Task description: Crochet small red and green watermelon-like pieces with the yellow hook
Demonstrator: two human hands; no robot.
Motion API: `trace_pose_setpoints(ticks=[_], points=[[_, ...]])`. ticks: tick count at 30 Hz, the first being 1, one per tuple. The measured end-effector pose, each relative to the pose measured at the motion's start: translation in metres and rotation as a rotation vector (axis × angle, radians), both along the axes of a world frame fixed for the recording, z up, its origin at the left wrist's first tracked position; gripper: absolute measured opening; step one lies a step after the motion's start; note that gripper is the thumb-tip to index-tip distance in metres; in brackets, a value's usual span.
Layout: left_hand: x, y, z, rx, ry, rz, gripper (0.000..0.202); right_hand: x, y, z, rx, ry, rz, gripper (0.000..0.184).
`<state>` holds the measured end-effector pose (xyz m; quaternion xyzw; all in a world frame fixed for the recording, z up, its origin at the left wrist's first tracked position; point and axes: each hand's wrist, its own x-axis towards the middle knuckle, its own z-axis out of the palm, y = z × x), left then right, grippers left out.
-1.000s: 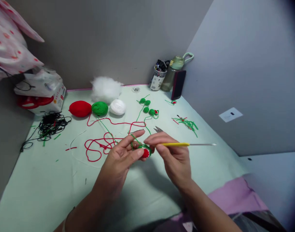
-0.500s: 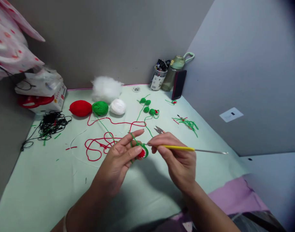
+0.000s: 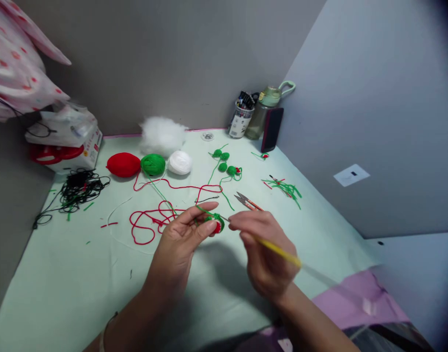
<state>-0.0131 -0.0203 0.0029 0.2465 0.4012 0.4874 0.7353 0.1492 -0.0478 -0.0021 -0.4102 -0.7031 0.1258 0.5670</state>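
Observation:
Between the thumb and fingers of my left hand [image 3: 183, 237] is a small crochet piece [image 3: 218, 226], green round the rim with white and red inside. Green yarn [image 3: 206, 210] runs from it over my raised index finger. My right hand [image 3: 269, 252] is closed on the yellow grip of a crochet hook [image 3: 277, 248]. The hook's metal tip meets the piece's upper edge, though the exact stitch is too small to make out. Its far end is blurred by motion. Thread snips [image 3: 247, 200] lie on the table just beyond my right hand.
Red [image 3: 123, 165], green [image 3: 153, 165] and white [image 3: 180, 162] yarn balls sit behind loose red yarn [image 3: 141, 234]. White stuffing [image 3: 163, 135], several green crochet pieces [image 3: 224, 167] and yarn scraps [image 3: 286, 188] lie around. A tangle of black yarn [image 3: 80, 188] is left; a bottle [image 3: 256, 120] and phone [image 3: 272, 129] stand at the back.
My right hand has turned and dropped slightly, so the hook now slopes down to the right. More of the snips shows. The crochet piece has tilted and risen a little in my left hand.

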Motion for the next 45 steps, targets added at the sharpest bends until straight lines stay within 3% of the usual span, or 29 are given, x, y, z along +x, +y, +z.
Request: trace_pose_setpoints(ticks=[3, 7, 10, 15, 21, 26, 32, 38, 42, 45], points=[[0.000, 0.000, 0.001, 0.001, -0.023, -0.004, 0.029, -0.002, -0.006, -0.001, 0.054, -0.168, -0.012, 0.033], [-0.001, 0.001, 0.003, 0.015, -0.042, 0.010, 0.045, -0.002, -0.002, -0.001, -0.020, 0.065, 0.070, 0.027], [-0.001, -0.001, 0.004, 0.017, -0.030, 0.016, 0.055, -0.002, 0.003, -0.001, -0.049, 0.189, 0.055, 0.028], [0.000, -0.004, 0.009, 0.005, -0.048, -0.028, 0.076, -0.008, 0.003, -0.002, -0.020, 0.118, 0.030, 0.029], [-0.003, 0.000, 0.010, -0.012, -0.054, -0.083, 0.100, -0.008, 0.003, -0.006, -0.085, 0.199, 0.075, 0.029], [-0.004, 0.000, 0.007, -0.001, -0.044, -0.120, 0.097, -0.005, 0.012, -0.007, -0.262, 0.481, 0.212, 0.020], [-0.005, -0.001, 0.005, 0.051, -0.027, -0.148, 0.091, -0.003, 0.017, -0.009, -0.355, 0.540, 0.245, 0.015], [-0.004, -0.001, 0.007, 0.084, 0.032, -0.061, 0.070, 0.000, 0.020, -0.006, -0.457, 0.657, 0.271, 0.021], [-0.003, -0.003, 0.010, 0.113, 0.099, -0.020, 0.066, 0.004, 0.015, -0.002, -0.419, 0.569, 0.260, 0.021], [-0.002, -0.004, 0.010, 0.148, 0.192, 0.023, 0.066, 0.006, 0.010, 0.001, -0.282, 0.324, 0.182, 0.021]])
